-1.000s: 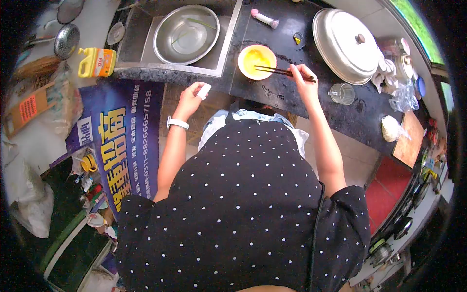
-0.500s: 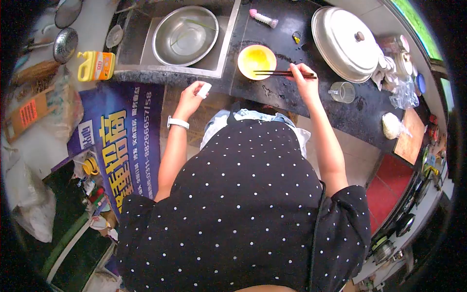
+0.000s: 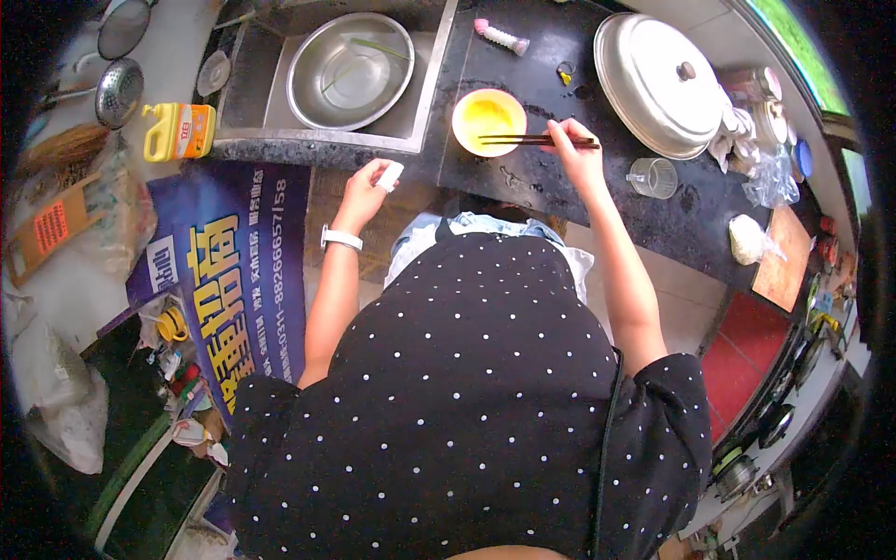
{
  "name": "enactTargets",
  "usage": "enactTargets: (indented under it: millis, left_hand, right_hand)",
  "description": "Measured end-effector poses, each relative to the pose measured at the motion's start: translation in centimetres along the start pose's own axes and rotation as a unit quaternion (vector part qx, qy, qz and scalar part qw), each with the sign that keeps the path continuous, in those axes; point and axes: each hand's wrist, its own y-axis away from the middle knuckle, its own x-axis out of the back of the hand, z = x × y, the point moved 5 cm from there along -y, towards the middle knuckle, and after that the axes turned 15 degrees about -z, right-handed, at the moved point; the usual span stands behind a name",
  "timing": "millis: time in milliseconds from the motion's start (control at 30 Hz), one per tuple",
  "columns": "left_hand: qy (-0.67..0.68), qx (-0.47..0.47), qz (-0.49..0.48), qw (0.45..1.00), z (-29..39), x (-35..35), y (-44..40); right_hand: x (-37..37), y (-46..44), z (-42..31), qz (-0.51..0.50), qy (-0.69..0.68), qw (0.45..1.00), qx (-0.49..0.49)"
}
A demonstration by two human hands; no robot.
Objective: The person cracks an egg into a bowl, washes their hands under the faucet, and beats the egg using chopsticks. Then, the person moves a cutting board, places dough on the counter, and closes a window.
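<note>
My right hand (image 3: pixel 576 154) is closed around dark chopsticks (image 3: pixel 523 140), whose tips reach into a bowl (image 3: pixel 457 121) on the black counter. Yellow liquid that looks like beaten egg (image 3: pixel 490 118) fills part of the bowl. In front of the counter edge, left of the bowl, my left hand (image 3: pixel 366 191) pinches a small white piece (image 3: pixel 390 176); what it is I cannot make out. A metal basin (image 3: pixel 301 107) with a thin green strand in it sits in the sink (image 3: pixel 417 131), beyond my left hand. A clear glass cup (image 3: pixel 653 177) stands right of my right hand.
A large lidded metal pot (image 3: pixel 653 79) occupies the counter's back right. A pink-and-white tube (image 3: pixel 501 37) lies behind the bowl. Left of the sink is a yellow jug (image 3: pixel 177 132). A plastic bag (image 3: pixel 773 187) and a wooden board (image 3: pixel 784 261) lie at the far right.
The whole view has shifted slightly. The chopsticks stay in the bowl with their tips a little nearer its left side; my left hand still pinches the white piece.
</note>
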Motion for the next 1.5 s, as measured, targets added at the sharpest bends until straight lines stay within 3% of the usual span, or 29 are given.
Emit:
enactTargets:
  millis: [33, 133, 233, 333, 667, 767, 967, 1000, 1133, 1300, 1433, 1500]
  left_hand:
    - [-0.004, -0.002, -0.001, 1.0, 0.0, 0.0, -0.1]
    - [-0.008, -0.016, -0.003, 1.0, -0.6, 0.2, -0.2]
    - [-0.002, -0.009, 0.002, 1.0, 0.4, -0.1, 0.2]
    - [-0.044, -0.006, -0.002, 0.999, 0.3, 0.0, 0.2]
    - [-0.028, -0.022, -0.007, 0.999, 1.3, -0.2, -0.8]
    - [-0.011, -0.038, -0.008, 0.999, 1.4, -0.2, -1.1]
    - [-0.018, -0.032, -0.014, 0.999, 1.6, -0.6, -0.7]
    - [-0.015, -0.03, -0.013, 0.999, 1.7, -0.6, -0.7]
    - [-0.008, -0.04, -0.024, 0.999, 0.4, -0.3, -1.0]
    - [-0.011, -0.03, -0.006, 0.999, 0.8, -0.2, -0.3]
    - [-0.001, -0.033, -0.004, 0.999, 0.5, -0.1, 0.0]
    - [0.001, -0.034, -0.006, 0.999, 0.3, -0.2, -0.1]
  right_hand:
    - [-0.1, 0.0, -0.3, 0.004, -0.018, 1.0, 0.011]
    - [0.4, 0.2, -1.3, 0.065, 0.143, 0.987, 0.036]
    - [-0.2, -0.3, 1.0, 0.014, 0.011, 0.999, 0.049]
    - [-1.1, 0.9, -3.2, 0.056, 0.063, 0.995, 0.055]
    - [-1.4, 0.9, -2.6, 0.09, 0.148, 0.98, 0.1]
    - [-1.8, 0.4, -1.2, 0.024, 0.061, 0.994, 0.085]
    - [-0.8, 1.3, -1.9, 0.109, 0.131, 0.98, 0.105]
    - [-1.1, 1.1, -1.1, 0.063, 0.095, 0.989, 0.091]
    - [-1.2, 1.2, -2.0, 0.087, 0.033, 0.993, 0.073]
    - [0.0, 1.7, -0.9, 0.116, 0.207, 0.966, 0.099]
    - [0.0, 1.2, 0.4, 0.068, 0.025, 0.997, 0.038]
    - [0.0, 0.5, 1.0, 0.07, 0.014, 0.996, 0.054]
